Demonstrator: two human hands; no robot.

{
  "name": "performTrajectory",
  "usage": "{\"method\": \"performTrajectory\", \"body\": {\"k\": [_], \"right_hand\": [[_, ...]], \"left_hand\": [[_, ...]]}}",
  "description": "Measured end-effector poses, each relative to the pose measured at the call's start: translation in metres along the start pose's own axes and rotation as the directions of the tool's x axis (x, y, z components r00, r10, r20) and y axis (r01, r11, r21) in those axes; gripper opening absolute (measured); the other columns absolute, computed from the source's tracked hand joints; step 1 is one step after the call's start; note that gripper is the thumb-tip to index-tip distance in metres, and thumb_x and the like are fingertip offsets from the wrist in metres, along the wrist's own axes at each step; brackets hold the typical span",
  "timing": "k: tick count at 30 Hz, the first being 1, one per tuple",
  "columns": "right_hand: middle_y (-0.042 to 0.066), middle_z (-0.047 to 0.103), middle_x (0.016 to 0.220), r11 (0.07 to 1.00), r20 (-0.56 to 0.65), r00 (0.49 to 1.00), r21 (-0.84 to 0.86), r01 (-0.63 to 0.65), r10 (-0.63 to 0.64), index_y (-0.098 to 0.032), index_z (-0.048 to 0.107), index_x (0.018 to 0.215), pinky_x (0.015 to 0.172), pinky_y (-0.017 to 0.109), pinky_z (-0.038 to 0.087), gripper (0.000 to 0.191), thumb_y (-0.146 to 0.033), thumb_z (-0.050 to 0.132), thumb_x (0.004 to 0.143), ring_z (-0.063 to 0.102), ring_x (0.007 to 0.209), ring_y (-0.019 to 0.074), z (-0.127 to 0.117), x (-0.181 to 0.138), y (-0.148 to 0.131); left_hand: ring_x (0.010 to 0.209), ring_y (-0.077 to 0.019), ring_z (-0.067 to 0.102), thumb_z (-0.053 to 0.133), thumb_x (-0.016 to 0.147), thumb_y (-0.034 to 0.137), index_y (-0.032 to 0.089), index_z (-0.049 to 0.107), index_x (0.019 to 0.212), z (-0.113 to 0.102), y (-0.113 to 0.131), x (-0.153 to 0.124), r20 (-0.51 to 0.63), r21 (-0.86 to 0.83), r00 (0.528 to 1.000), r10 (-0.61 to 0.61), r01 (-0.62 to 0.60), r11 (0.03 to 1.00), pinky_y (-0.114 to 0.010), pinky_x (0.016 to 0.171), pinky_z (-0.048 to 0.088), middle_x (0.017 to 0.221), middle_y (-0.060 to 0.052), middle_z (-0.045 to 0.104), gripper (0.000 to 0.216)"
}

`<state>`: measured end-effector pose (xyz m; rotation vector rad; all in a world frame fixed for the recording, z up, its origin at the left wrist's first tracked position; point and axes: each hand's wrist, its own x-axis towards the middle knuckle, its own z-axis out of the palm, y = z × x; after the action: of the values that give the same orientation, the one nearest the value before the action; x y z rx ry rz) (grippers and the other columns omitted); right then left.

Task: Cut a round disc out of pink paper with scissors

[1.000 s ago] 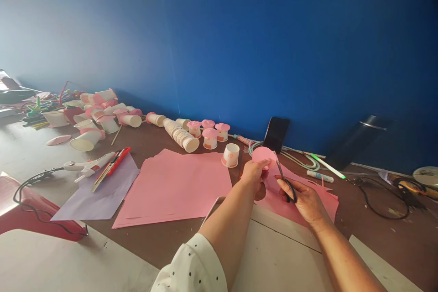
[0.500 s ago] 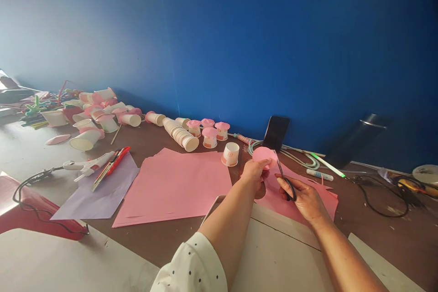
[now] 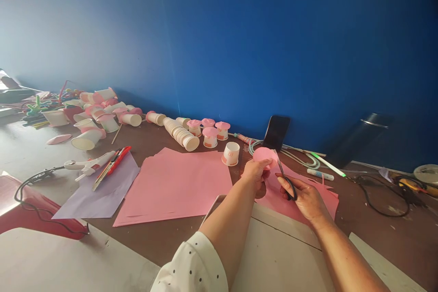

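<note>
My left hand (image 3: 255,172) is closed on a round pink paper disc (image 3: 264,155), its thumb lying over the near side. In my right hand (image 3: 304,194) are black-handled scissors (image 3: 290,188), fingers in the loops. Their blades point up and away, at the disc's right edge. Cut pink paper (image 3: 290,205) lies beneath both hands. Just left of the disc, a white paper cup (image 3: 230,154) with a printed window stands upside down. Behind it are several cups with pink paper roofs (image 3: 210,137).
Pink sheets (image 3: 178,187) lie left of my arm, near a red box cutter (image 3: 112,166) and a glue gun (image 3: 89,164) on purple paper (image 3: 99,196). A phone (image 3: 276,132) leans against the blue partition (image 3: 219,41). Stacked cups (image 3: 180,134) and a cable (image 3: 383,212) are also around.
The view has shifted very slightly. Both hands keep their grips on the disc and the scissors, with hardly any visible movement.
</note>
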<state>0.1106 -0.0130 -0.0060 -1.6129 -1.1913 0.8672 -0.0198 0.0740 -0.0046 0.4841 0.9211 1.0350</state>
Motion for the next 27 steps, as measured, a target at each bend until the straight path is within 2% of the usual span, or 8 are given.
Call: {"method": "performTrajectory", "body": {"k": [10, 15, 22, 27], "right_hand": [[0.001, 0.067, 0.061, 1.0, -0.021, 1.0, 0.02, -0.005, 0.005, -0.021, 0.086, 0.084, 0.062, 0.031, 0.051, 0.052, -0.067, 0.084, 0.06, 0.062, 0.061, 0.0201, 0.0017, -0.0002, -0.0033], [0.001, 0.068, 0.061, 1.0, -0.016, 1.0, -0.009, 0.009, -0.009, -0.022, 0.086, 0.085, 0.063, 0.031, 0.051, 0.048, -0.066, 0.083, 0.065, 0.063, 0.063, 0.0206, 0.0005, 0.0007, -0.0007], [0.001, 0.068, 0.064, 1.0, -0.009, 1.0, -0.015, -0.02, 0.02, -0.02, 0.086, 0.104, 0.067, 0.031, 0.052, 0.063, -0.068, 0.082, 0.063, 0.061, 0.064, 0.0197, 0.0012, 0.0002, -0.0025], [0.0, 0.067, 0.063, 0.998, -0.026, 0.998, 0.027, -0.048, 0.048, -0.019, 0.086, 0.097, 0.066, 0.032, 0.051, 0.064, -0.069, 0.083, 0.057, 0.061, 0.064, 0.02, 0.0037, 0.0001, -0.0053]], "left_hand": [[0.057, -0.0087, 0.05, 0.085, 0.073, 0.015, 0.017, 0.058, 0.075, 0.0007, -0.0016, 0.0024, -0.01, 0.013, 1.0, 0.016, -0.016, 1.0, -0.021, 0.059, 0.044, 0.066, 0.001, 0.055, 0.027], [0.057, -0.0091, 0.05, 0.086, 0.072, 0.015, 0.017, 0.058, 0.076, 0.0007, -0.0007, 0.0019, -0.027, 0.014, 1.0, 0.007, -0.006, 1.0, -0.022, 0.059, 0.045, 0.066, 0.001, 0.055, 0.028], [0.059, -0.0094, 0.051, 0.092, 0.067, 0.022, 0.016, 0.059, 0.075, -0.0007, -0.0035, 0.0059, -0.006, 0.0, 1.0, 0.023, -0.023, 1.0, -0.022, 0.059, 0.044, 0.068, 0.0, 0.056, 0.034], [0.059, -0.0094, 0.052, 0.09, 0.07, 0.02, 0.016, 0.06, 0.078, -0.0001, -0.0023, 0.0046, -0.024, 0.004, 1.0, 0.008, -0.008, 1.0, -0.022, 0.059, 0.045, 0.068, 0.0, 0.057, 0.031]]}}
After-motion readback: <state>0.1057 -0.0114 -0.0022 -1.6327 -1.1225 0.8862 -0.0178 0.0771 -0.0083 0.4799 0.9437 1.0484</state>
